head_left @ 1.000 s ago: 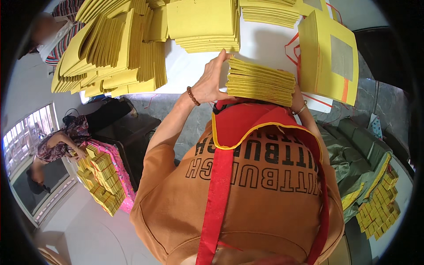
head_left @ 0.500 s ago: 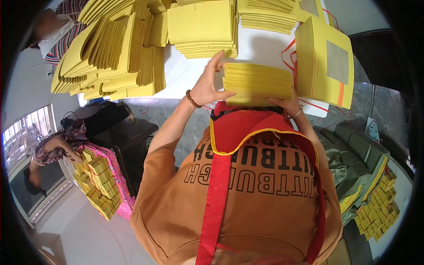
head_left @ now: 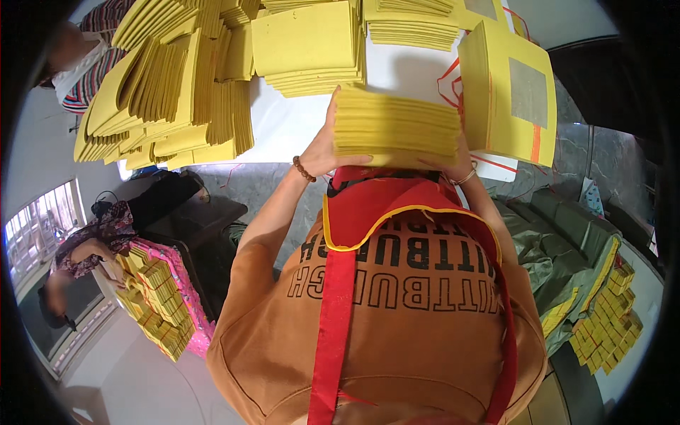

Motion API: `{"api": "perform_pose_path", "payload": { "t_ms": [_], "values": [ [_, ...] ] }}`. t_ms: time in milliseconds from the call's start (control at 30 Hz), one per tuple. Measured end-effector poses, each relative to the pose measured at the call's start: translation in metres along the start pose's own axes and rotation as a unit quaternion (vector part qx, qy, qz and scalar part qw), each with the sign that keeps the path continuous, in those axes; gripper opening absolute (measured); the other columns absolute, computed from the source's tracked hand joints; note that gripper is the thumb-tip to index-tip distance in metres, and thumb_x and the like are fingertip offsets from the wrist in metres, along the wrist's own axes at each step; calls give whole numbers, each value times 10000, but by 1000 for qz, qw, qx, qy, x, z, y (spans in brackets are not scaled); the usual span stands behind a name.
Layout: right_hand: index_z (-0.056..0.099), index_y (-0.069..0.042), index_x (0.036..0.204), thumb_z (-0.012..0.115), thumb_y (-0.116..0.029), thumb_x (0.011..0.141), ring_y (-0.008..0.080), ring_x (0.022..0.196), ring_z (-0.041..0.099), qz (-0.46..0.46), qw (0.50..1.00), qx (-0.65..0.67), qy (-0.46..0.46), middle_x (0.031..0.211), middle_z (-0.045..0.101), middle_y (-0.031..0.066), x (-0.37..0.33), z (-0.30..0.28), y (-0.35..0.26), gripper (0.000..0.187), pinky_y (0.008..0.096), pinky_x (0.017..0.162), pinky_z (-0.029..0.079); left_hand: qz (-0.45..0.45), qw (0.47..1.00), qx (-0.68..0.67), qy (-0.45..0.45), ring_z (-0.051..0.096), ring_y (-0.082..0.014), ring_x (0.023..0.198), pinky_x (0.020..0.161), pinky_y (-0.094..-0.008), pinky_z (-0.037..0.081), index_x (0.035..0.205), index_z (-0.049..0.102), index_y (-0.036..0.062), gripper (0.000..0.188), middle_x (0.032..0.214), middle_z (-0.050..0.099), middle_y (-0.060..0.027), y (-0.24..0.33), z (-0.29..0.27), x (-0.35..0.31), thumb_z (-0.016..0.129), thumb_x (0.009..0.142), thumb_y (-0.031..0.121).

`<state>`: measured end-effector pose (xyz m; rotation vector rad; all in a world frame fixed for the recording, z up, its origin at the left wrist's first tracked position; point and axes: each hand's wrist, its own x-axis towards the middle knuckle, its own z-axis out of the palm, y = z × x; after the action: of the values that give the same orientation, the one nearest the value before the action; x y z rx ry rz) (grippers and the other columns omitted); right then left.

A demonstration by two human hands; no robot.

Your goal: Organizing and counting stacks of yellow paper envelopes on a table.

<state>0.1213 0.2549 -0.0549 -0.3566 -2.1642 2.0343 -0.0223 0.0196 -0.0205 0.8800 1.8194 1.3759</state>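
Observation:
Between my hands, just above the table's near edge, is a stack of yellow folded paper [head_left: 397, 127], its layered edges facing up toward me and blurred by motion. My left hand [head_left: 327, 147] grips its left side, thumb along the near edge and fingers up the far side. On the right, my right hand [head_left: 457, 164] holds the near right corner; most of its fingers are hidden behind the stack. Beyond it lies another pile of yellow folded paper [head_left: 304, 39], and a thick yellow bundle [head_left: 530, 131] with a grey patch stands to the right.
The white table [head_left: 280, 124] carries large heaps of folded yellow paper [head_left: 152, 85] at left. Red string [head_left: 446, 79] lies beside the thick bundle. One person sits at far left; another handles yellow bundles [head_left: 159, 287] by a pink cloth. More bundles [head_left: 605, 322] are at lower right.
My left hand has closed in from beside the stack and now grips its left side. The stack is still between my hands, and the whole view has shifted slightly.

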Motion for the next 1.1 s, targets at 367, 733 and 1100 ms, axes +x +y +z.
{"api": "perform_pose_path", "payload": {
  "t_ms": [367,733,1100],
  "values": [
    [391,-18,1256,707,-263,738,264,1152,454,-158,952,-259,-51,1177,513,144,7,2,0,654,360,975,350,4,990,107,90,444,-278,1163,988,-352,362,1269,196,-39,862,1202,442,-213,-39,17,-9,775,679,205],
    [412,-45,1278,582,-240,853,199,1051,555,66,885,459,-43,1181,540,95,11,9,-59,497,341,883,476,113,938,-305,120,466,-246,1154,977,-349,364,1433,-6,86,979,1226,488,-189,86,-19,2,655,787,410],
    [456,-46,1239,627,-197,832,189,1103,509,-71,926,316,195,1175,529,77,32,4,-110,467,327,917,432,104,895,-396,176,404,-225,1200,1012,-354,319,1389,147,42,945,1301,390,-117,149,59,85,728,645,82]
  ]
}}
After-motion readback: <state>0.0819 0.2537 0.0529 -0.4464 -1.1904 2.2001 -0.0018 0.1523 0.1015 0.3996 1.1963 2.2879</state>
